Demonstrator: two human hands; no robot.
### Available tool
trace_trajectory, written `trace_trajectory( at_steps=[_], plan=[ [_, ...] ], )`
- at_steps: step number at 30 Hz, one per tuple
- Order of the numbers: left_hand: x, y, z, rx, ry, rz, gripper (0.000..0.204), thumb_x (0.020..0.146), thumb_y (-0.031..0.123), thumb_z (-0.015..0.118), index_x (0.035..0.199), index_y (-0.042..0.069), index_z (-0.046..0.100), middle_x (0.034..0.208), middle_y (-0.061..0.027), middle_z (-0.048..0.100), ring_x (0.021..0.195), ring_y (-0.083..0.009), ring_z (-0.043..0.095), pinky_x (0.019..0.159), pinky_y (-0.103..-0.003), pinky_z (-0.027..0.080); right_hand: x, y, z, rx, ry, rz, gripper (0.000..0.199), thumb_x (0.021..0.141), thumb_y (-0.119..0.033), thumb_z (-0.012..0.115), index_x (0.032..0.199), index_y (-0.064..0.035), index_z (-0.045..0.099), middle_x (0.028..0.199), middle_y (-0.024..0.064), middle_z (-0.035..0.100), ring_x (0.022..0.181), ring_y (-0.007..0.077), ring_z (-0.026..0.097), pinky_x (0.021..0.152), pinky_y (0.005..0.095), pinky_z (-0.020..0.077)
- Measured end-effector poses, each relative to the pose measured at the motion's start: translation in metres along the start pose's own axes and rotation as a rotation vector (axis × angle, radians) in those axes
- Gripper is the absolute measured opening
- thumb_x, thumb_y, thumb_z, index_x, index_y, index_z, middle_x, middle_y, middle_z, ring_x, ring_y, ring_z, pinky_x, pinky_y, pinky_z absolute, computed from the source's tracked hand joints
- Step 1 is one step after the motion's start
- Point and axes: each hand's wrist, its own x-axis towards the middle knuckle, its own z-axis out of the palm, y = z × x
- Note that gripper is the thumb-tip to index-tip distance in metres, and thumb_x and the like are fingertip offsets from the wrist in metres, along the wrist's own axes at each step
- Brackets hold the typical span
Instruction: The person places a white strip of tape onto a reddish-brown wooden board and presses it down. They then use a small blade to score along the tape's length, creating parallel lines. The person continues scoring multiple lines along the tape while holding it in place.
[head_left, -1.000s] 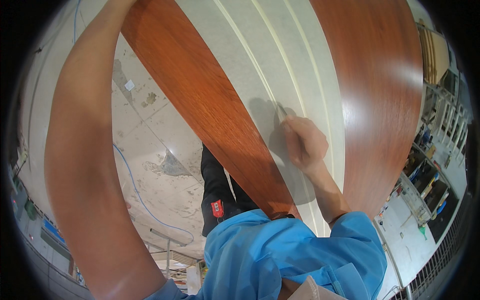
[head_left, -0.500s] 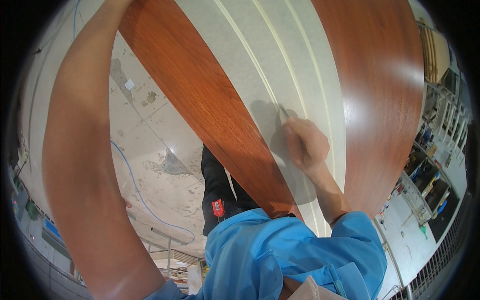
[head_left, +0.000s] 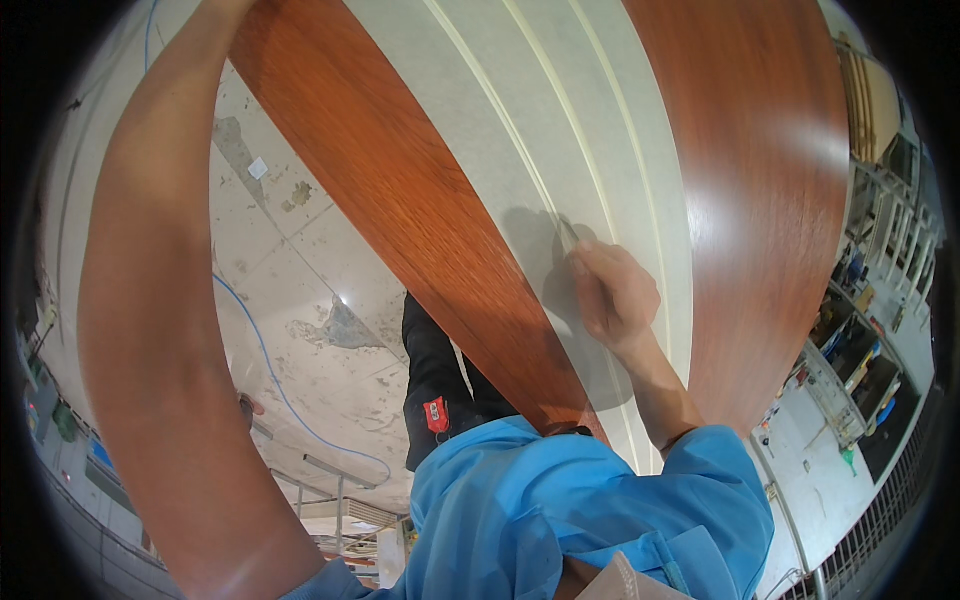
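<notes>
A long panel lies under me, with a glossy red-brown wooden strip [head_left: 420, 230] on its left and a wider one [head_left: 770, 200] on its right. Between them runs a pale grey face [head_left: 480, 110] with raised cream ridges. My right hand [head_left: 612, 295] rests on the grey face, fingers closed on a thin pencil-like tool [head_left: 567, 234] whose tip touches the surface beside a ridge. My bare left forearm [head_left: 150, 330] reaches up along the left side. Its hand is cut off at the top edge.
Stained concrete floor [head_left: 300, 250] shows left of the panel, crossed by a blue cable [head_left: 262, 350]. A metal frame [head_left: 335, 495] stands lower left. Shelves with small items [head_left: 860, 340] line the right edge. My blue jacket [head_left: 560, 510] and dark trousers [head_left: 435, 390] fill the bottom.
My right hand has shifted only slightly on the grey face. The left arm has stayed in place.
</notes>
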Motion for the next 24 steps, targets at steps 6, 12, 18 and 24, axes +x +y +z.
trace_trajectory(
  at_steps=[6, 12, 18, 24],
  plan=[
    [0.007, -0.008, 0.005, 0.066, -0.04, 0.075, 0.06, 0.116, 0.041, 0.035, 0.12, -0.007, 0.07, 0.12, -0.039, 0.069, 0.116, -0.0562, 0.064, 0.106, -0.057, 0.048, -0.005, 0.0, -0.003, 0.008, -0.008, 0.013, 0.035, 0.084, 0.017, 0.074, 0.115, 0.0024, 0.069, 0.093, 0.0174, 0.076, 0.074, 0.0276, 0.075, 0.062, 0.0321, 0.0579],
    [0.01, -0.012, 0.01, 0.2, -0.007, 0.212, 0.061, 0.115, 0.041, 0.035, 0.116, -0.009, 0.071, 0.116, -0.0401, 0.07, 0.116, -0.0559, 0.064, 0.106, -0.057, 0.048, -0.007, 0.001, -0.002, 0.001, 0.001, 0.005, 0.036, 0.084, 0.018, 0.074, 0.116, 0.0027, 0.068, 0.093, 0.0174, 0.076, 0.075, 0.0271, 0.075, 0.062, 0.0316, 0.0577],
    [0.008, -0.005, 0.005, 0.081, -0.077, 0.01, 0.053, 0.116, 0.037, 0.034, 0.126, -0.004, 0.068, 0.118, -0.0372, 0.07, 0.115, -0.0546, 0.065, 0.105, -0.057, 0.049, -0.013, 0.002, -0.004, 0.01, -0.015, 0.008, 0.037, 0.083, 0.018, 0.073, 0.116, 0.0031, 0.068, 0.093, 0.018, 0.076, 0.074, 0.0276, 0.075, 0.062, 0.0322, 0.0577],
    [0.007, -0.009, 0.01, 0.117, 0.0, 0.118, 0.051, 0.116, 0.036, 0.034, 0.132, -0.001, 0.065, 0.12, -0.0367, 0.069, 0.116, -0.0541, 0.064, 0.106, -0.057, 0.048, -0.02, 0.003, -0.007, 0.007, -0.024, 0.004, 0.038, 0.083, 0.017, 0.073, 0.118, 0.003, 0.068, 0.093, 0.0181, 0.076, 0.074, 0.0277, 0.075, 0.061, 0.0332, 0.0577]
  ],
)
